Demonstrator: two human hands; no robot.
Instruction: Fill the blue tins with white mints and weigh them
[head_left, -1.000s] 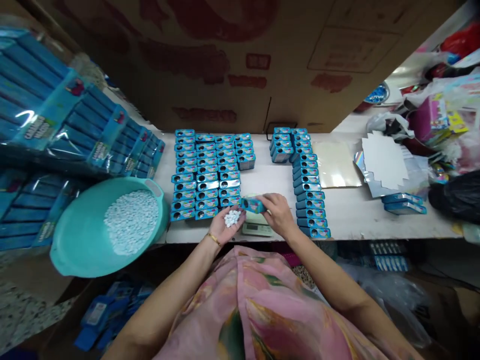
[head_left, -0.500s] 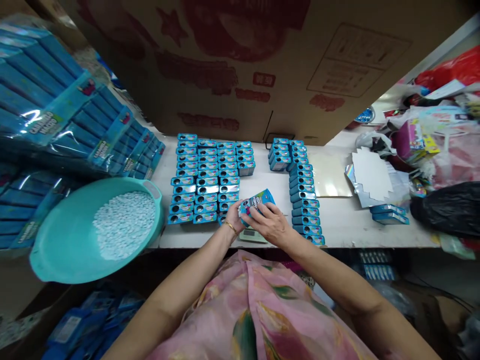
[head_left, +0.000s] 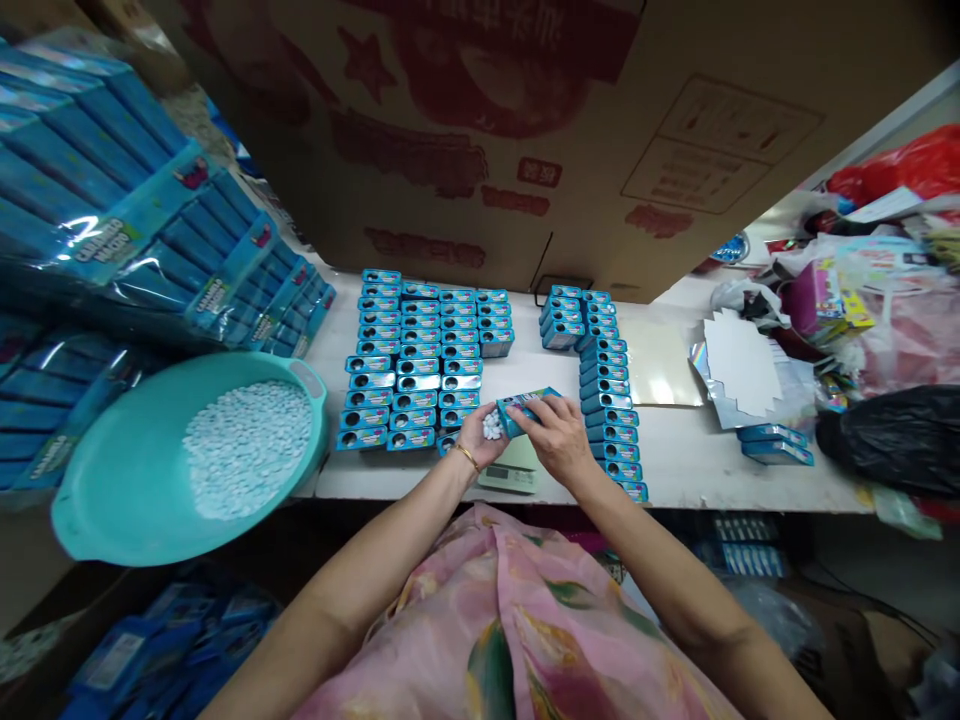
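Observation:
My left hand point(head_left: 478, 440) is cupped around a small heap of white candies point(head_left: 492, 427). My right hand point(head_left: 559, 438) grips a small blue box point(head_left: 531, 404) from above, its fingers wrapped over the side. The box lies tilted, its left end against the candies in the left palm. Whether candies are inside the box cannot be seen. Below the hands sits a pale green digital scale point(head_left: 510, 478), partly covered by them.
Rows of blue boxes point(head_left: 416, 365) stand left of my hands, and another column point(head_left: 609, 400) stands to the right. A turquoise basin point(head_left: 112, 490) of white candies is at far left. A large cardboard carton point(head_left: 480, 200) rises behind. Wrapped box packs point(head_left: 150, 220) are stacked left.
The box has tipped flatter and shifted slightly right with my right hand. My left palm has come away from under the box, and its white candies now show more plainly.

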